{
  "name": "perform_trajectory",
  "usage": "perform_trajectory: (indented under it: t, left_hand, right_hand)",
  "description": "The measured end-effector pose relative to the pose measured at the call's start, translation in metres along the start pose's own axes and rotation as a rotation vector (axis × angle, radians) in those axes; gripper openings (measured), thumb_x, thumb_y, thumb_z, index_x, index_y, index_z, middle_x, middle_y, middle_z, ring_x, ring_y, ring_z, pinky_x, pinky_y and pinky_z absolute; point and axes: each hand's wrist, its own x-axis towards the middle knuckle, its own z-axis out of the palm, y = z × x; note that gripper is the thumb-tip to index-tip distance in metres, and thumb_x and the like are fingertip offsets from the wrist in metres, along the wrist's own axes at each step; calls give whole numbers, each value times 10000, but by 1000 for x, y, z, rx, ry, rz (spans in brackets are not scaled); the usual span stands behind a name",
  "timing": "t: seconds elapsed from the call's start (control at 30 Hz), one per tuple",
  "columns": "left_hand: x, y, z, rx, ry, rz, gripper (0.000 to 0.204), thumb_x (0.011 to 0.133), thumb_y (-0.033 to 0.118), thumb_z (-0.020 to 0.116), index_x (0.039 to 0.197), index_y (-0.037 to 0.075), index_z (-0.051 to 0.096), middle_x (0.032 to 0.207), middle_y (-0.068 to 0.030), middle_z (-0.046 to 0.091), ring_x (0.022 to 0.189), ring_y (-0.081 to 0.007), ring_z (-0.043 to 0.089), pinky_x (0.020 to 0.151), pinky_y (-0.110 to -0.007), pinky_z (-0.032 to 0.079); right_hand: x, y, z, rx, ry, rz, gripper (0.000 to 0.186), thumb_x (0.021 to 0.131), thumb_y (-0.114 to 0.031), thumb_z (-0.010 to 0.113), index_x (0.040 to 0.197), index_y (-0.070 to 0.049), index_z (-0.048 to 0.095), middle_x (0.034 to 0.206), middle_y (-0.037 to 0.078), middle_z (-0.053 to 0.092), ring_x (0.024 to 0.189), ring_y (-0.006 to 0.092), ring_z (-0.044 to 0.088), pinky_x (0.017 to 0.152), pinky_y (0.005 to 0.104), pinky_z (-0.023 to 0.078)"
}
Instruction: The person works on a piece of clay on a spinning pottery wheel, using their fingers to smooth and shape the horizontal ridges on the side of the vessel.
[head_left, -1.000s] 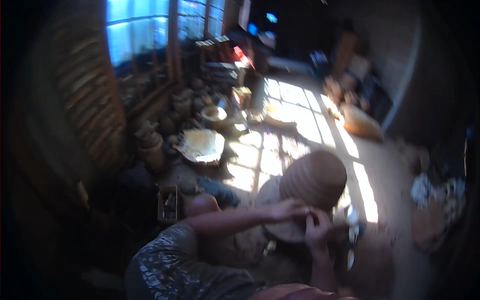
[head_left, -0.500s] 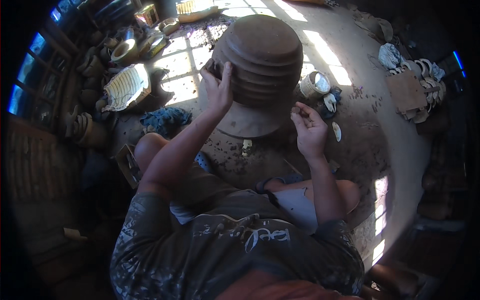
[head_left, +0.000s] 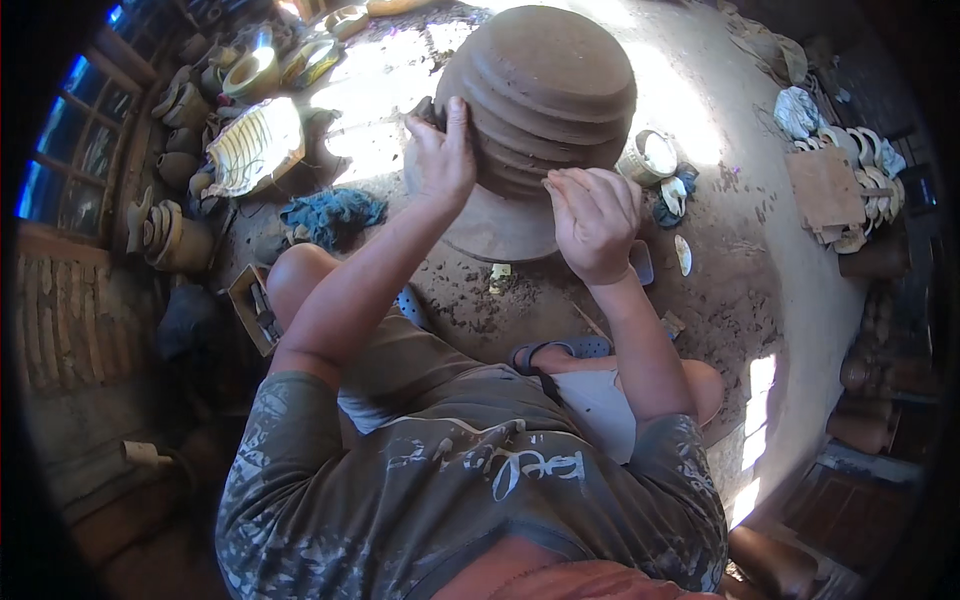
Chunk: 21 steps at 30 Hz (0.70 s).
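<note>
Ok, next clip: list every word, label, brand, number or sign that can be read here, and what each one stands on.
Dark shirt: pale, partly cursive lettering across the chest; I don't copy wording off things, so it goes unquoted.
Ridged clay pot: no lettering visible.
Bucket: any marks are too small to read.
I can make out no other label, number or sign.

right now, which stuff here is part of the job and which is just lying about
Seems part of the job:
- ridged brown pot, left hand against its side, right hand close by its lower part
- round base under it

Seems just lying about:
- blue cloth
- flat brown board
</note>
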Motion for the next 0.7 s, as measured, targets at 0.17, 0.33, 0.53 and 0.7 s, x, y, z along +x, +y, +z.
perform_trajectory:
  t: [0.17, 0.33, 0.53, 0.7]
  left_hand:
    - [-7, 17, 12, 62, 58, -7, 785, 1083, 469, 548, 1536, -107, 266, 1540, -315, 404, 1434, -344, 437, 1176, -399, 362]
    - [16, 2, 17, 85, 127, 119, 663, 1086, 441, 539, 1442, -98, 393, 1393, -306, 516, 1325, -355, 517, 1133, -433, 398]
    - [41, -8, 6, 47, 30, 174, 565, 1075, 361, 592, 1335, -111, 423, 1265, -295, 612, 1191, -346, 602, 1053, -426, 461]
    - [52, -5, 4, -4, 15, 173, 499, 1073, 306, 621, 1316, -96, 454, 1298, -246, 617, 1223, -302, 595, 1093, -392, 453]
  right_hand:
    - [20, -6, 22, -144, -54, -98, 142, 781, -132, 867, 884, -145, 770, 921, -29, 699, 908, 181, 656, 893, 374, 438]
    - [32, -10, 38, -161, -50, -133, 103, 786, -152, 797, 809, -156, 696, 888, -38, 642, 908, 168, 622, 870, 399, 423]
    - [33, -5, 33, -132, -79, -171, 92, 790, -148, 800, 833, -160, 719, 894, -43, 644, 902, 164, 618, 867, 395, 418]
    - [29, 8, 14, -90, -91, -196, 111, 793, -116, 829, 871, -151, 758, 881, -57, 661, 848, 157, 617, 843, 376, 412]
